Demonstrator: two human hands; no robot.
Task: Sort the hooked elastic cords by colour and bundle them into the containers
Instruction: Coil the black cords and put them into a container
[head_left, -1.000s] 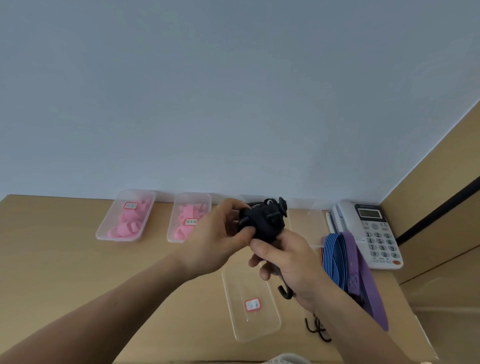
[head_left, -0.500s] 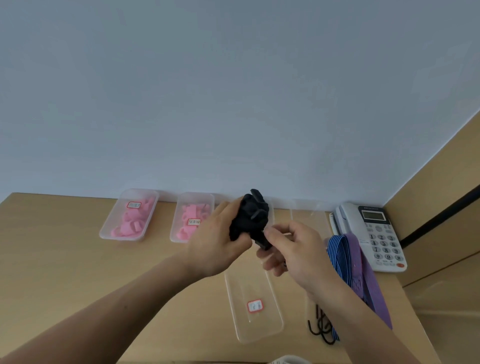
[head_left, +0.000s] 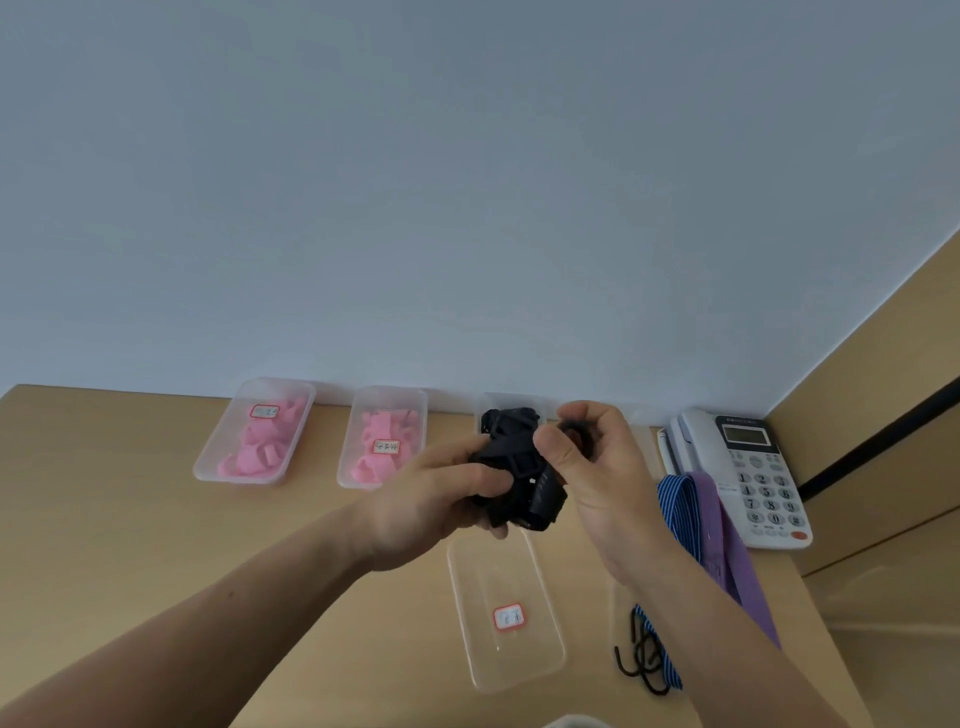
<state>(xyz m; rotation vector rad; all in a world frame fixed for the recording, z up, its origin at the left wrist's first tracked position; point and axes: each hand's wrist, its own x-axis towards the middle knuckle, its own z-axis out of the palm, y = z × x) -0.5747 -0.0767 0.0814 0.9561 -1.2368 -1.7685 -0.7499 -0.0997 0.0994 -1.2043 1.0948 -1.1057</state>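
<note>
Fingers (head_left: 553, 453): L hand (head_left: 431, 512), R hand (head_left: 610, 480) grip blk cords (head_left: 540, 501)

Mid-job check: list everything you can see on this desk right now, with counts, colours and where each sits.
Left pink-filled container: 1, clear, back left.
Right pink-filled container: 1, clear, beside it.
Back container: 1, clear, behind the hands, dark contents.
Labelled container: 1, clear, empty, front centre.
Black cord bundle: 1, black, held in both hands, mid-desk.
Blue striped cord: 1, blue, right side, black hooks at near end.
Purple cord: 1, purple, beside the blue one.
Telephone: 1, white, back right.
Desk: 1, tan wood.
Left hand: 1, grips the bundle.
Right hand: 1, fingers pinch the bundle's top.
</note>
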